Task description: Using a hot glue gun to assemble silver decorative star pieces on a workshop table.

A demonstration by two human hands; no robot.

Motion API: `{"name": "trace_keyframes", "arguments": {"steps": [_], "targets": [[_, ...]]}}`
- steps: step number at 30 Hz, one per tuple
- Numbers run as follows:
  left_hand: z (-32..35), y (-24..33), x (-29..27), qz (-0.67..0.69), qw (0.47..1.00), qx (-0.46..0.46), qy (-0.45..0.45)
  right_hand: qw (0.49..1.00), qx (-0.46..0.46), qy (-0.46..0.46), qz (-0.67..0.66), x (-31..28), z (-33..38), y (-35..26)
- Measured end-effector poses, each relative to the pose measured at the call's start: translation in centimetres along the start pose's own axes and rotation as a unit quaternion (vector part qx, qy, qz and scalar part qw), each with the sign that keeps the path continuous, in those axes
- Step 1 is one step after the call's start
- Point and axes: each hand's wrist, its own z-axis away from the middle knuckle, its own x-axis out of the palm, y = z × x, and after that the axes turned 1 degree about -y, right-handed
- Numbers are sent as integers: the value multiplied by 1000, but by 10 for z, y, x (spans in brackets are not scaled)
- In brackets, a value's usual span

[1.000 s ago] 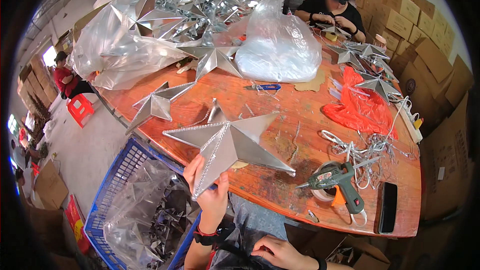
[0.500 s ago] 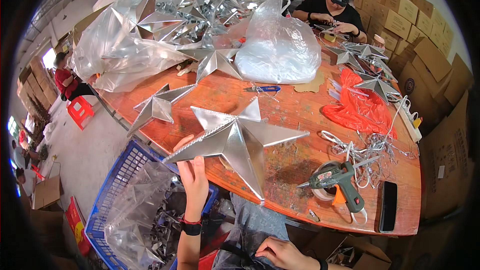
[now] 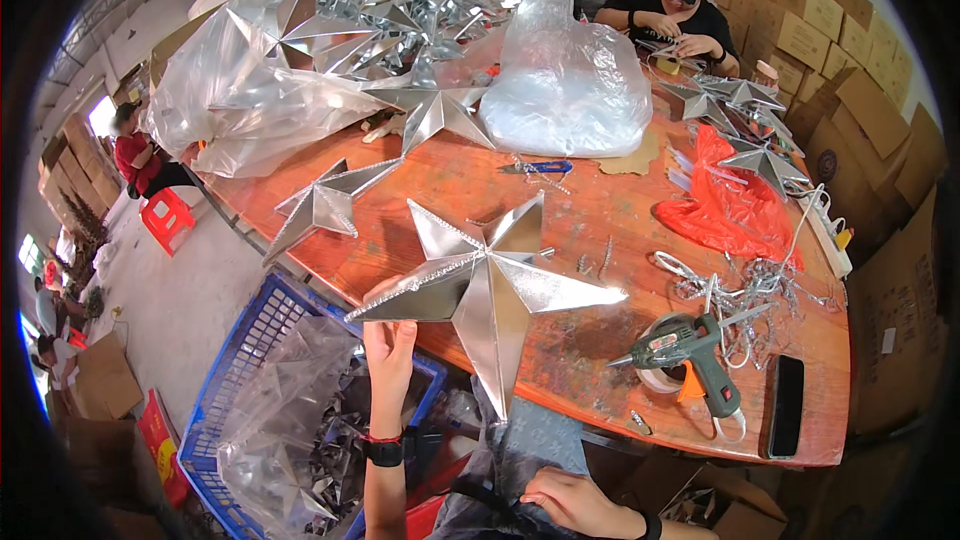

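Note:
My left hand [image 3: 390,348] grips one point of a large silver star [image 3: 487,290], thumb in front and fingers behind. The star is held up over the near table edge, its ridged face toward me. Silver tinsel trim runs along the edge of the point in my hand and along an upper point. My right hand [image 3: 572,502] rests low near my lap, away from the star, its fingers curled with nothing seen in them. A smaller silver star [image 3: 330,205] with trimmed edges lies on the table to the left.
On the wooden table [image 3: 590,390] are a glue gun [image 3: 690,355], a phone [image 3: 784,408], tangled tinsel [image 3: 745,305], a red plastic bag [image 3: 725,205] and blue-handled snips [image 3: 545,167]. Bagged stars [image 3: 400,25] fill the back. A blue basket [image 3: 205,410] stands below left. A co-worker [image 3: 680,15] sits opposite.
The star has turned in my left hand, so its face shows more fully and its lowest point has swung left. My right hand stays low near my lap.

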Motion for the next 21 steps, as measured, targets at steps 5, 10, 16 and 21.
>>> {"name": "trace_keyframes", "arguments": {"steps": [5,10,16,21], "targets": [[4,-11,-11,-1,1000,-15,-4,998,-33,42,-30,-2,-6,-6],[7,3,-17,-4,1000,-16,12,998,-37,43,-11,-7,-7,-6],[24,34,-37,-209,977,-33,13,992,-44,109,44,-26,-16,-22],[49,88,-38,-275,954,-50,-106,983,-53,173,28,-36,-23,-23]]}}
